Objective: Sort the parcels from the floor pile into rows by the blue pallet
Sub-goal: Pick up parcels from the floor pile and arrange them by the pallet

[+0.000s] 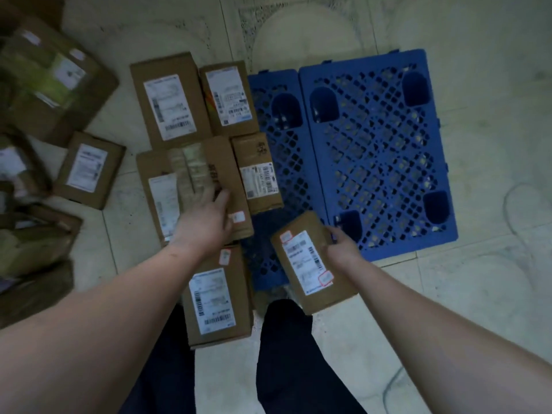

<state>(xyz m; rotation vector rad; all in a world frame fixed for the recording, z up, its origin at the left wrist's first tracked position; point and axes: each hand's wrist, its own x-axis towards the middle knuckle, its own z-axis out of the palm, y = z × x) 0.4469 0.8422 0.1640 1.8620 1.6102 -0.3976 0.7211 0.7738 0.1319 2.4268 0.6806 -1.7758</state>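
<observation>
From the head camera, the left hand point(206, 216) rests with fingers spread on a taped box point(209, 180) in the rows of parcels just left of the blue pallet point(373, 150); the right hand point(343, 246) grips a labelled box point(307, 261) over the pallet's near left corner; the floor pile point(38, 144) lies along the floor's left edge.

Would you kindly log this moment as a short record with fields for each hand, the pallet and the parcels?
left hand: reaching onto a taped brown parcel in the rows, grip blurred
right hand: gripping a labelled parcel over the pallet's near corner
blue pallet: flat on the floor, right of the rows
floor pile: at the left
</observation>
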